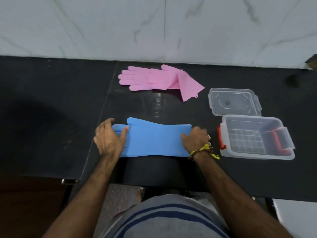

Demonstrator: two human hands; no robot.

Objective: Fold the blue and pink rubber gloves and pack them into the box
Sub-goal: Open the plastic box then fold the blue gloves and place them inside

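Pressing down on the blue gloves (155, 139), both hands lie fairly flat with fingers spread only a little: the left hand (109, 137) covers the finger end, its thumb stretched across the rubber, while the right hand (195, 139) rests on the cuff end, fingers loosely bent, a yellow thread band (205, 150) at its wrist. The blue gloves lie stacked near the front edge of the black worktop (51, 117). The pink gloves (157, 79) lie overlapped near the back edge, cuffs partly folded. Toward the right end stands the clear box (257, 137) with red latches, its lid (235, 102) lying just behind it. A pale marble wall (154, 26) rises behind the worktop.
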